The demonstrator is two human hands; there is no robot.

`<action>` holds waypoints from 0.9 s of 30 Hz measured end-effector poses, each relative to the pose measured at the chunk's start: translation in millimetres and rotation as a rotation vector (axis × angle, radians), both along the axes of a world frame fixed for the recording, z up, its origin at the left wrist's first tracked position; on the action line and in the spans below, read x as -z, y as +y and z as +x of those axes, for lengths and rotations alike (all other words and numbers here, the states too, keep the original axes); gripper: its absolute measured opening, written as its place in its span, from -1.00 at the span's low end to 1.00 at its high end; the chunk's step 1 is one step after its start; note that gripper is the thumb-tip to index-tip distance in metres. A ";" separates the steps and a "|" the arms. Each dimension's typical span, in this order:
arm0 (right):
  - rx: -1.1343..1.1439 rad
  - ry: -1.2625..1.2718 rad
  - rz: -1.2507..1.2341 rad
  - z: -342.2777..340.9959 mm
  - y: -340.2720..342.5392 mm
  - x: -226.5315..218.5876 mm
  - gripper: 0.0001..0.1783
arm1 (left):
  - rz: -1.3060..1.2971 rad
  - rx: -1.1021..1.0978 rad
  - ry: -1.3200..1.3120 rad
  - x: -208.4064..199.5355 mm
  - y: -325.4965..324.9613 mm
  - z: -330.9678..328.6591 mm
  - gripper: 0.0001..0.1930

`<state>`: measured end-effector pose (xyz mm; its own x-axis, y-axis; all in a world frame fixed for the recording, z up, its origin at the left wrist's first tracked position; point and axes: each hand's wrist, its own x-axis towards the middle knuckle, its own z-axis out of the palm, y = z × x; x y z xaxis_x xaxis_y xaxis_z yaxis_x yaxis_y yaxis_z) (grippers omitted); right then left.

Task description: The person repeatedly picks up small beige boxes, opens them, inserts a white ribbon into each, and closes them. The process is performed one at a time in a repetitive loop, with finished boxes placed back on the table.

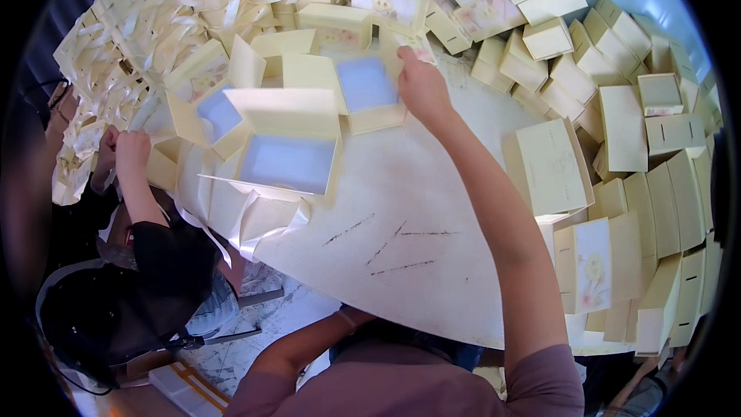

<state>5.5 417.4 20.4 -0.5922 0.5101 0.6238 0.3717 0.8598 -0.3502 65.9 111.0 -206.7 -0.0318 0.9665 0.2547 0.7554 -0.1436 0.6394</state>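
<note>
My right arm stretches across the table, and my right hand [424,86] is closed at the edge of a cream cardboard box [388,45] with a printed picture on it. Just left of the hand, an open box [364,86] shows a pale blue inside. Nearer me stands another open box [285,162], also blue inside, and a third open box [218,113] is to its left. White ribbon [248,225] trails from the box nearest me over the table edge. My left forearm [309,341] bends in at my lap; the table edge hides that hand's fingers.
Many beribboned cream boxes [185,0] are heaped at the far left. Stacked boxes [617,131] fill the right side, with a larger box [544,166] at their near side. At left, another person in a dark cap [85,316] raises both hands [131,150] by the table.
</note>
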 end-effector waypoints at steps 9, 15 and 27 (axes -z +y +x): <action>0.175 -0.017 -0.247 169.6 -76.3 -19.0 -0.79 | -0.480 0.007 -0.698 -146.0 -57.0 -38.8 -0.82; 0.048 0.003 -0.502 239.8 -147.4 -18.0 -0.80 | -0.078 -0.047 -0.802 -182.8 -17.4 -22.9 -0.69; 0.779 -0.078 0.135 368.4 -135.4 -39.3 -0.52 | 0.176 0.063 0.115 -196.9 83.1 24.9 -0.29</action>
